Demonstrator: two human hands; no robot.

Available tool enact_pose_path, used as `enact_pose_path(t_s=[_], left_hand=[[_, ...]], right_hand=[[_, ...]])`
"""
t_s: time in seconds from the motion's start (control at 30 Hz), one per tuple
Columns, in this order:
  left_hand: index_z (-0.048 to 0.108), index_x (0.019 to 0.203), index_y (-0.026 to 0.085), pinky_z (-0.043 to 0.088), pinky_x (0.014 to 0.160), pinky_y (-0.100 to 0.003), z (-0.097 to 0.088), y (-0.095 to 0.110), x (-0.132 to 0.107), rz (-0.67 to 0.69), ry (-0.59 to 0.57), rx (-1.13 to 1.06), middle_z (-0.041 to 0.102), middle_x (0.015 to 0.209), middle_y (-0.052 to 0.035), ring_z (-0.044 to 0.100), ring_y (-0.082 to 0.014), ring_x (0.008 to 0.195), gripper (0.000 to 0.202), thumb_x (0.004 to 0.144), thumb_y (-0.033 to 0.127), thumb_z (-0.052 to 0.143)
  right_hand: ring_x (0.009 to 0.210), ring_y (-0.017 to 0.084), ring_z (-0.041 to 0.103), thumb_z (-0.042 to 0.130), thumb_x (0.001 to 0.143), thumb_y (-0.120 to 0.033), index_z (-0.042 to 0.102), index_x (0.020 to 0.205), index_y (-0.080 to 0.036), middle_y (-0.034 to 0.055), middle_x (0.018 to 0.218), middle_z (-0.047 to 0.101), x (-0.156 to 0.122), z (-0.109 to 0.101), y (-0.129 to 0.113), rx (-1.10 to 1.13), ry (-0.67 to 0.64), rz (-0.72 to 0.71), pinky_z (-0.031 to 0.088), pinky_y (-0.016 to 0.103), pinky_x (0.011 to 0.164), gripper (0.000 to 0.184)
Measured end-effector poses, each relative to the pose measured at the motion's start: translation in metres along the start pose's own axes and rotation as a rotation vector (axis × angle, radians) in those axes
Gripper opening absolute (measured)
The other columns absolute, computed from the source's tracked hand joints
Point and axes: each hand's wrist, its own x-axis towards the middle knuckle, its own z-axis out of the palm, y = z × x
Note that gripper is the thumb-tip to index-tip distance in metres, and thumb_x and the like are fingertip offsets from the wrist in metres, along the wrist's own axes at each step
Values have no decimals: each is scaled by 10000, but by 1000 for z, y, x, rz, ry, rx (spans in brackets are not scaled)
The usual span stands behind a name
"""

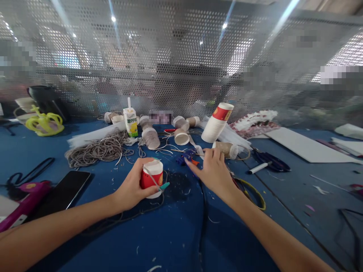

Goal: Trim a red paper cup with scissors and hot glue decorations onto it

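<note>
My left hand (133,187) is wrapped round a small red and white paper cup (151,177) standing upside down on the blue table (176,234), with a thin cord across the cup. My right hand (211,170) reaches forward, palm down, with its fingers over a blue and orange tool (187,158) that looks like scissors. Whether those fingers grip anything is hidden. A cord-wrapped cup (227,149) lies on its side just beyond the right hand.
A tangle of grey cord (96,149), a drink carton (130,121), several wrapped cups (150,138), a tilted stack of paper cups (217,122), a phone (66,192), a pink glue gun (25,200), a white marker (257,168), dark scissors (270,158) and white boards (306,145) lie about. A perforated metal screen (181,64) stands behind.
</note>
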Motion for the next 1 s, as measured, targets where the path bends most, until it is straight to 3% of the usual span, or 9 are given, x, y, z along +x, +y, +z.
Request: enact_pose_path(t_s=[0.13, 0.27, 0.43, 0.5, 0.6, 0.67, 0.73, 0.83, 1.0], left_hand=[[237, 1248, 232, 388, 968, -459, 0, -1, 0, -20, -62, -63, 426, 1198, -105, 474, -254, 1107, 636, 743, 260, 623], [160, 1291, 217, 380, 975, -453, -1, -1, -3, 17, -223, -106, 407, 1219, -121, 470, -260, 1113, 662, 780, 287, 575], [174, 1296, 234, 363, 988, -464, -1, 3, -3, -58, -163, -50, 422, 1229, -109, 462, -263, 1123, 646, 784, 283, 565], [203, 1285, 245, 369, 983, -464, -1, 5, -3, -86, -124, -29, 439, 1215, -93, 466, -259, 1116, 645, 769, 298, 586], [249, 1259, 256, 378, 972, -467, -1, 6, -2, -99, -59, 24, 437, 1207, -78, 468, -254, 1106, 646, 736, 307, 624], [265, 1247, 257, 392, 955, -471, -1, 6, -1, -104, -24, 37, 435, 1199, -76, 476, -254, 1093, 658, 713, 308, 647], [266, 1243, 255, 408, 934, -476, -2, 5, 0, -126, -7, 31, 444, 1178, -76, 493, -252, 1068, 675, 698, 309, 661], [267, 1239, 249, 417, 923, -482, -1, 5, 2, -149, -3, 10, 463, 1154, -76, 508, -247, 1045, 669, 700, 309, 659], [271, 1231, 251, 398, 957, -480, -1, 5, 2, -111, 16, 3, 437, 1213, -85, 480, -258, 1107, 662, 699, 293, 663]], right_hand=[[832, 323, 532, 624, 578, -408, 514, 826, -154, 136, 852, 494, -7, 12, -3, -17, -172, -9, 462, 480, 680, 371], [785, 277, 549, 567, 557, -296, 487, 826, -149, 123, 869, 491, -5, 12, -1, 93, -292, 139, 464, 430, 663, 317], [798, 267, 564, 528, 561, -263, 482, 756, -181, 108, 823, 552, 4, 3, -3, 279, -299, 247, 453, 419, 721, 216], [688, 219, 582, 481, 617, -270, 491, 751, -195, 68, 710, 581, 5, -2, -7, 505, -358, 300, 468, 360, 640, 154], [435, 142, 503, 435, 663, -268, 511, 702, -192, 3, 486, 527, 1, -9, -16, 1130, -516, 452, 402, 274, 449, 115], [329, 104, 404, 419, 701, -302, 537, 693, -180, -32, 397, 448, -3, -13, -21, 1455, -592, 496, 327, 244, 371, 170], [272, 84, 337, 395, 762, -384, 570, 737, -176, -58, 357, 395, -7, -17, -26, 1619, -643, 460, 270, 224, 320, 273], [227, 79, 334, 431, 803, -490, 593, 726, -178, -69, 328, 399, -14, -19, -30, 1568, -641, 370, 263, 214, 268, 360], [288, 109, 444, 667, 685, -372, 565, 600, -197, -59, 345, 463, -25, -16, -34, 1162, -507, 242, 411, 256, 329, 220]])
